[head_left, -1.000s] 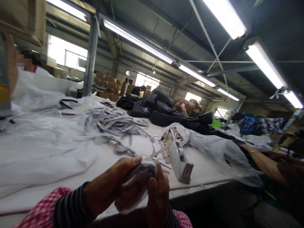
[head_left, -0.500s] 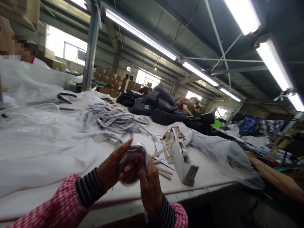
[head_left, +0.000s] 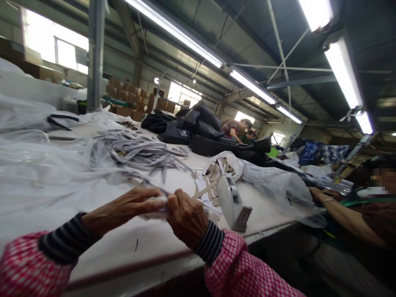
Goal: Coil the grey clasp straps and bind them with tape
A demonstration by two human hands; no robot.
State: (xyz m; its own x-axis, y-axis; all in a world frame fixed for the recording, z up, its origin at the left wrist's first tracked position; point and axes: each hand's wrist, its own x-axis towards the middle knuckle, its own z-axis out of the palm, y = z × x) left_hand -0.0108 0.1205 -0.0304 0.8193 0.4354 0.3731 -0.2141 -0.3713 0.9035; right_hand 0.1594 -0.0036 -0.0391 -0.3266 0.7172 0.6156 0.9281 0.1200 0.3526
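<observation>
My left hand [head_left: 130,206] and my right hand [head_left: 185,216] meet low over the white table [head_left: 123,247], both closed on a small clear plastic packet [head_left: 156,206] with something dark inside. Only a sliver of the packet shows between the fingers. Both wrists wear striped cuffs under red checked sleeves. A grey tape dispenser [head_left: 232,204] stands just right of my right hand. Cardboard strips and white tags [head_left: 210,185] lie behind it.
A heap of grey straps [head_left: 136,150] lies mid-table, with clear plastic sheeting [head_left: 40,173] to the left and a plastic bag [head_left: 272,185] to the right. Black bags [head_left: 201,132] are piled farther back. Another person's arm [head_left: 337,210] rests at the right table edge.
My hands have come down from in front of me to the table surface, still holding the packet. The view has swung to the right, bringing the person at the right into sight.
</observation>
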